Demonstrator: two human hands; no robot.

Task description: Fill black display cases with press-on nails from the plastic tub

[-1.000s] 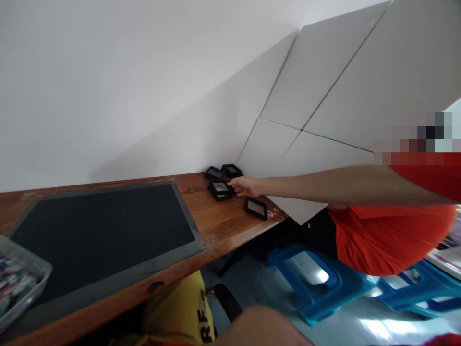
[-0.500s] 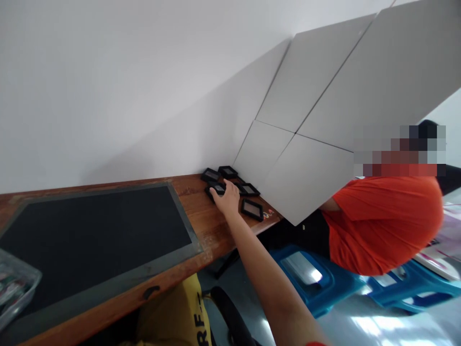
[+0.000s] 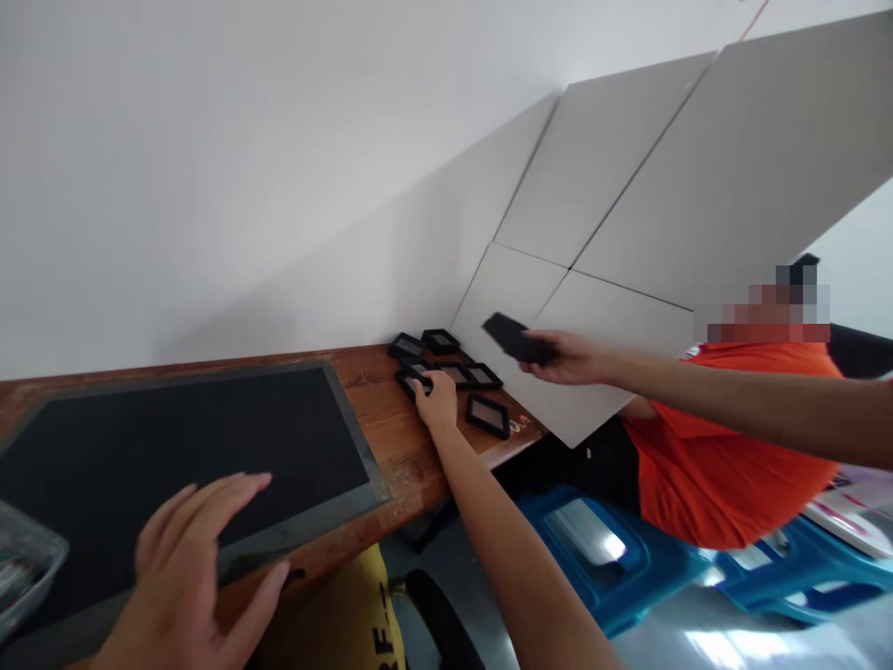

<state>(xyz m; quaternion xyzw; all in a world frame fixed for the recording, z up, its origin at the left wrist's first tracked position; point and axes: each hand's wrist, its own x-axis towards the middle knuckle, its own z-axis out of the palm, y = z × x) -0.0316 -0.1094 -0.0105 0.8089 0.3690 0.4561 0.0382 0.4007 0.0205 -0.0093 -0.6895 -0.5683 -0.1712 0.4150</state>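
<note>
My right hand (image 3: 438, 402) reaches to the far right of the wooden table, its fingers closed at the edge of a small black rectangular frame (image 3: 408, 380). Several similar frames lie around it, among them one near the wall (image 3: 406, 345) and one nearer the table's right edge (image 3: 488, 416). My left hand (image 3: 192, 568) hovers above the near edge of the dark mat (image 3: 209, 437), fingers spread, holding nothing. From the right, another person's hand (image 3: 568, 357) holds a black block-like piece (image 3: 516, 337) in the air before the grey panels.
A clear plastic box (image 3: 32, 568) with small parts stands at the left edge of the table. White-grey panels (image 3: 628, 186) rise beyond the table's right end. A person in an orange shirt (image 3: 726, 465) sits there, near blue plastic chairs (image 3: 593, 549).
My left hand has come into view at the lower left. My right hand's fingers have closed on a frame. Another person's arm with a black piece has entered from the right.
</note>
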